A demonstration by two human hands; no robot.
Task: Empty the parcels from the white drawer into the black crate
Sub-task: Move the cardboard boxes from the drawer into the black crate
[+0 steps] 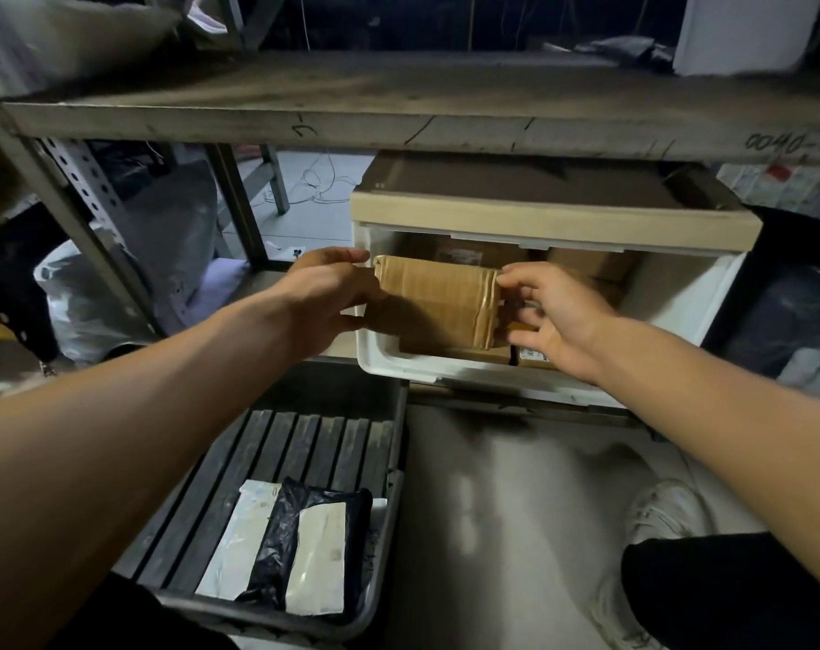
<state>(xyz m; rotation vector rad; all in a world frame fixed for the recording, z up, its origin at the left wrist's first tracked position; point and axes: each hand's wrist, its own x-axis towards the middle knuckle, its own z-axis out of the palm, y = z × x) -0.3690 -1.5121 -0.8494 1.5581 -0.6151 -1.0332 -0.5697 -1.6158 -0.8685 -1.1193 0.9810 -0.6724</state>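
Note:
A brown cardboard parcel wrapped in tape (438,302) is held just above the open white drawer (450,370). My left hand (326,297) grips its left end and my right hand (551,316) pinches its right end. More brown boxes (590,267) lie deeper in the drawer, partly hidden. Below and to the left stands the black crate (314,443), with a black plastic parcel (300,541) and a white one (244,541) lying at its near end.
A wooden shelf board (398,110) runs overhead just above the drawer unit. Grey metal rack posts (84,190) stand at left with bagged goods behind. A white shoe (666,509) and the floor lie to the right of the crate.

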